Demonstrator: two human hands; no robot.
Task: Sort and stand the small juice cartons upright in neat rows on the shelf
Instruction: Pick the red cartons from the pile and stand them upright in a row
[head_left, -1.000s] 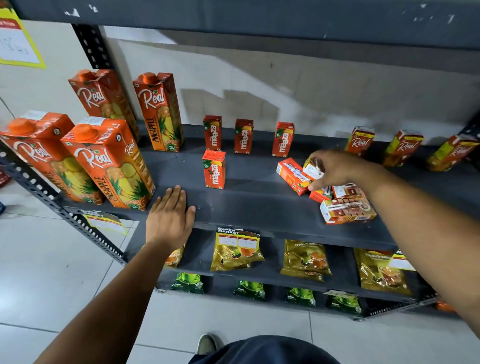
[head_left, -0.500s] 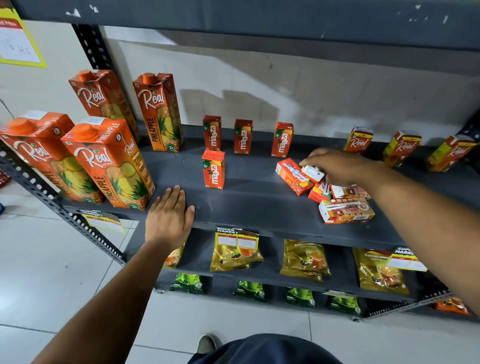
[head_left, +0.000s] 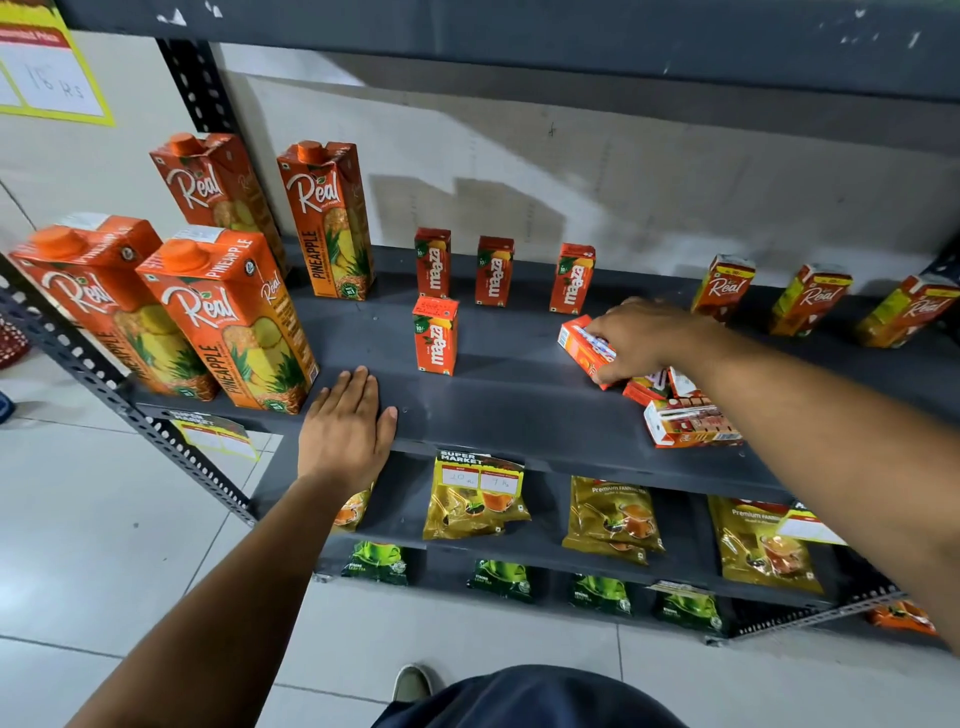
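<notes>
On the grey shelf (head_left: 519, 410) three small Maaza cartons (head_left: 494, 271) stand in a back row, with a fourth Maaza carton (head_left: 435, 336) upright in front of the leftmost. Three small Real cartons (head_left: 722, 287) stand at the back right. A pile of small cartons (head_left: 691, 423) lies flat at the right front. My right hand (head_left: 647, 338) closes its fingers around a lying orange carton (head_left: 581, 345) at the pile's left end. My left hand (head_left: 347, 423) rests flat, palm down, on the shelf's front edge.
Four tall Real pineapple cartons (head_left: 228, 317) stand at the shelf's left end. Gold tea pouches (head_left: 475, 499) and green pouches (head_left: 501, 579) fill the lower shelves. A perforated metal upright (head_left: 156, 431) frames the left side. Another shelf (head_left: 519, 36) hangs overhead.
My right hand put down the small carton it held above the pile, then slid left and down onto the lying orange carton. The left hand stayed put.
</notes>
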